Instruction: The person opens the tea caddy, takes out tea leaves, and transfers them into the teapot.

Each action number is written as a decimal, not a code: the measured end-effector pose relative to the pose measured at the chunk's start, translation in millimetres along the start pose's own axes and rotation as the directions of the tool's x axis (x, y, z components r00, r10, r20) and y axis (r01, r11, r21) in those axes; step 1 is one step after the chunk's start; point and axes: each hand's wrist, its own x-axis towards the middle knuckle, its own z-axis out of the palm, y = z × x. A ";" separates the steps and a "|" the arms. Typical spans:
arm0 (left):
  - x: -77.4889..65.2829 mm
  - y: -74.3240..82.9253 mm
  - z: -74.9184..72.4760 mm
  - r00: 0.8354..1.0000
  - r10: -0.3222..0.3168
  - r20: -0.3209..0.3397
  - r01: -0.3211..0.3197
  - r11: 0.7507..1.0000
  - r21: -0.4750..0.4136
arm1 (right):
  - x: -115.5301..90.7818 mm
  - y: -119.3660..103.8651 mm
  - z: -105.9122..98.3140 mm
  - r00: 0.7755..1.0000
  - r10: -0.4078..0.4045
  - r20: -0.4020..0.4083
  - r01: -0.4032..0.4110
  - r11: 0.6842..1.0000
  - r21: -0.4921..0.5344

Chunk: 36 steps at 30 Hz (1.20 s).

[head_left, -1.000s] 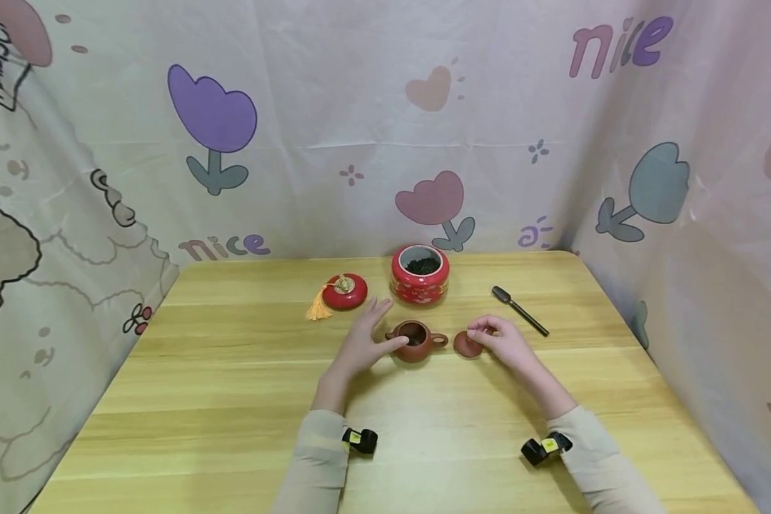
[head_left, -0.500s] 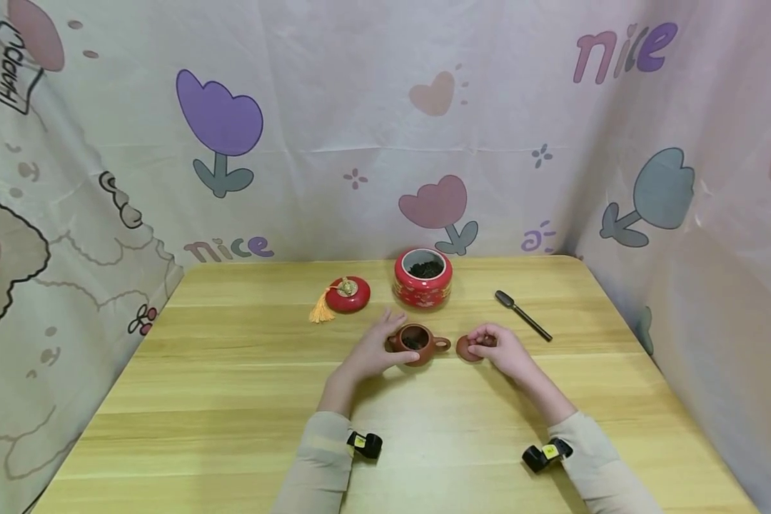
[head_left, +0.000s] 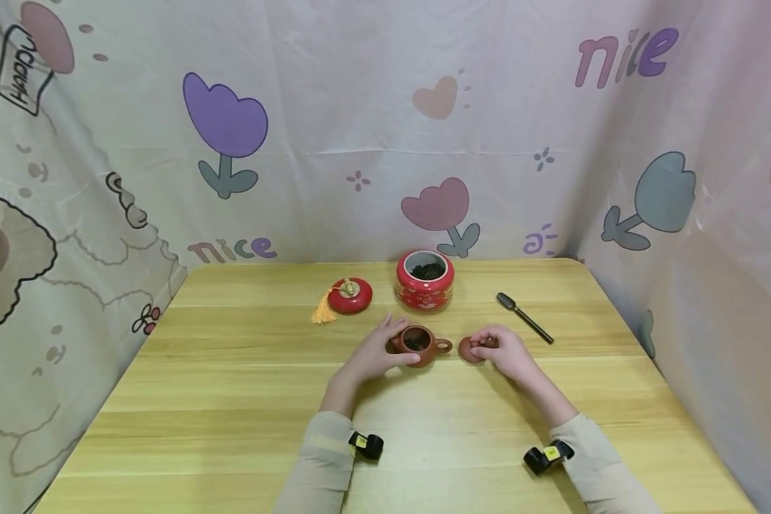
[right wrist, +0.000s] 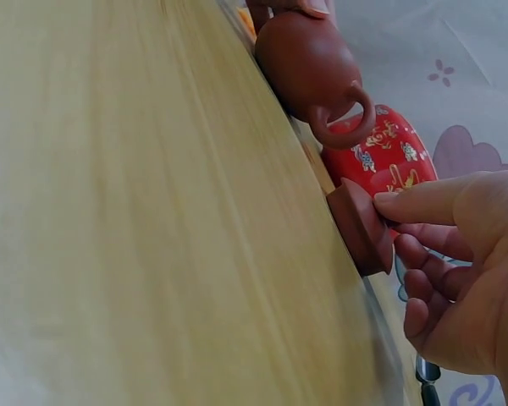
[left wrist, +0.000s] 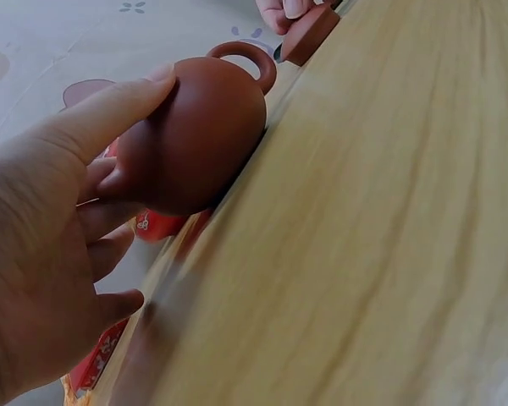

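A small brown clay teapot [head_left: 425,354] stands uncovered on the table, dark leaves inside, its handle pointing right. My left hand [head_left: 371,353] grips it from the spout side, thumb on the near wall and fingers reaching round the far side. In the left wrist view the thumb lies along the teapot's body [left wrist: 207,127]. To the right of the handle is the teapot's lid [head_left: 468,351]. My right hand [head_left: 507,351] pinches the lid at its top, thumb against forefinger, as the right wrist view shows with the lid [right wrist: 357,224] low at the table surface. The fingers hide its knob.
Behind the teapot stands a red jar [head_left: 424,291] holding dark tea leaves. Its red lid [head_left: 353,298] with a yellow tassel [head_left: 324,310] lies to the left. A dark tea scoop [head_left: 525,318] lies back right. A patterned curtain [head_left: 334,107] hangs behind the wooden table [head_left: 218,400].
My left hand has moved in from the left and its spread fingers have come round the teapot. The right hand's fingers have come further over the lid. The head view has shifted slightly.
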 end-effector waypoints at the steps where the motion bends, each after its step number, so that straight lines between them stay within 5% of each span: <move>1: 0.4 -0.2 -0.2 1.000 0.000 -0.002 0.000 1.000 -0.002 | 0.1 -0.9 -0.4 1.000 -0.002 -0.004 0.002 1.000 -0.007; 9: 0.3 3.1 -0.1 1.000 0.010 -0.011 -0.010 1.000 0.001 | 1.0 -8.5 -8.8 0.998 -0.041 -0.040 0.038 0.996 -0.078; 16: -1.9 8.5 0.1 1.000 0.014 0.006 -0.015 0.996 0.093 | 1.5 -17.0 -18.9 0.990 -0.110 -0.092 0.102 0.991 -0.091; 23: -3.7 10.3 -0.2 0.999 0.019 0.037 -0.029 0.951 0.307 | 1.6 -37.6 -21.7 0.985 -0.145 -0.099 0.137 0.987 -0.085; 36: -4.8 15.5 -0.9 0.999 -0.004 0.040 -0.012 0.921 0.389 | 12.3 -65.3 -11.8 0.985 -0.147 -0.090 0.145 0.989 -0.025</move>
